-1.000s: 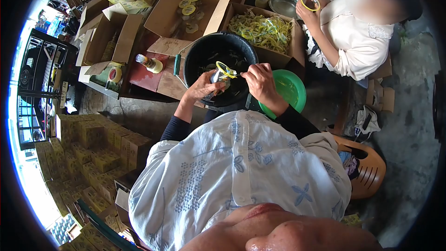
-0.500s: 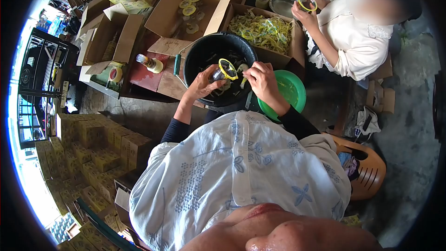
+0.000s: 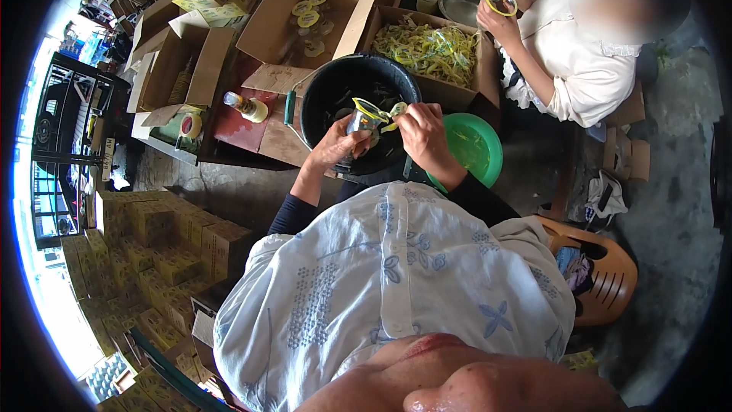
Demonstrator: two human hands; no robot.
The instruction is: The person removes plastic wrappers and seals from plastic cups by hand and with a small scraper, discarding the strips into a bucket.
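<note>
Left hand (image 3: 329, 146): grip closed round the cup (image 3: 361, 125), fingers on its body, yellow rim tilted up and left clear, probably for access. Right hand (image 3: 425, 134): grip pinched on a strip (image 3: 395, 114) just beside that rim; can't tell if strip and cup are joined. So cup sits inside the left grip, rim past its fingertips. Both grips are over the bucket (image 3: 312, 111), likely to catch drips or scraps. Basin (image 3: 489, 154) is just outboard of the right grip, box (image 3: 488, 65) beyond it, bottle (image 3: 255, 111) on the desk (image 3: 231, 136) off the left grip's outer side.
</note>
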